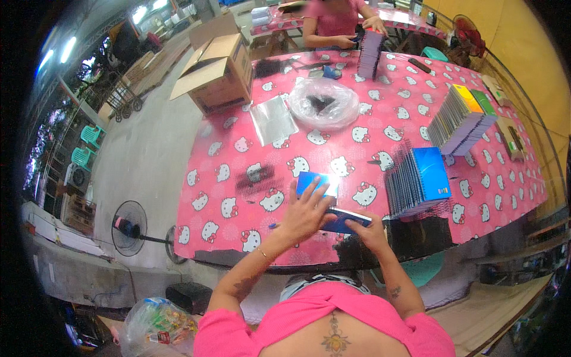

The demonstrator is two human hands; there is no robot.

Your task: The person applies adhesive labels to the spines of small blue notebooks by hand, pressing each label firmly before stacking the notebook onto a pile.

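My left hand (304, 208) lies with its fingers stretched out over a bright blue cover (304, 179) on the table. Its thumb side is close to a thin dark blue notebook (339, 222). My right hand (371, 231) grips that notebook at its right end, thumb on top. Whether the blue cover and the notebook are joined I cannot tell, as my left hand hides part of both. To the right of my hands stands a stack of blue spiral notebooks (429, 172) with black coils.
Yellow and green notebooks (458, 119) are stacked farther right. A plastic bag (324, 104), a clear sheet pack (273, 120) and an open carton (220, 83) lie beyond my hands. Loose black coils (257, 179) lie left. Across the pink table, a person (333, 27) handles another notebook stack (369, 55).
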